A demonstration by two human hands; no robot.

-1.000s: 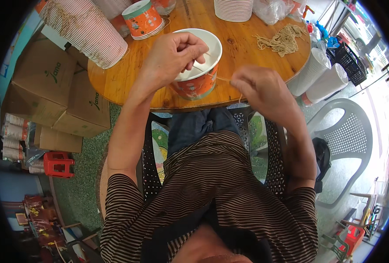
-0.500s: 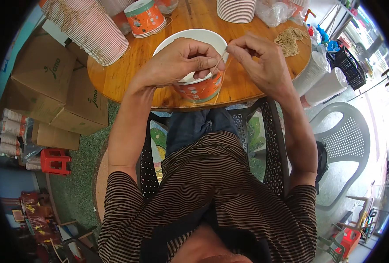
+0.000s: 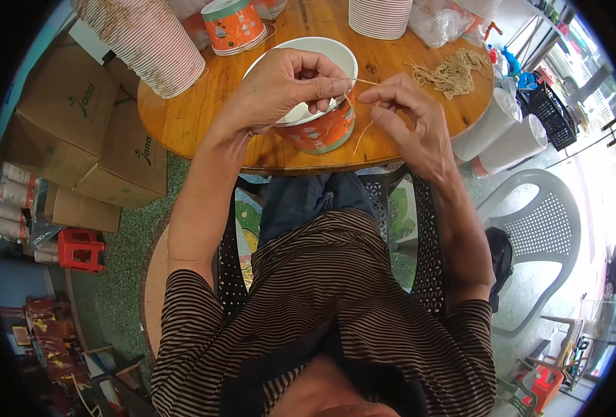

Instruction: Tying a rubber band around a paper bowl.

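Over a large round paper tub [image 3: 315, 135], white inside with an orange printed wall, my left hand [image 3: 294, 87] pinches a thin tan string [image 3: 365, 82] between thumb and fingertips. The string runs taut from that pinch to the fingers of my right hand [image 3: 409, 115], just right of the tub, which are closed on it. A loose end hangs below, between the tub and my right hand. Part of the string lies against the tub's outer wall; how it passes behind my left fingers is hidden.
The tub stands near the front edge of a round wooden table [image 3: 176, 125]. On it are a tangle of string [image 3: 454, 73], a leaning cup stack [image 3: 145, 45], an orange tub [image 3: 233, 26] and another stack [image 3: 379, 15]. Cardboard boxes [image 3: 65, 104] stand left, a grey chair [image 3: 540, 233] right.
My right hand has moved down and slightly right, drawing the string out from my left pinch. My left hand has shifted slightly up and stays closed.
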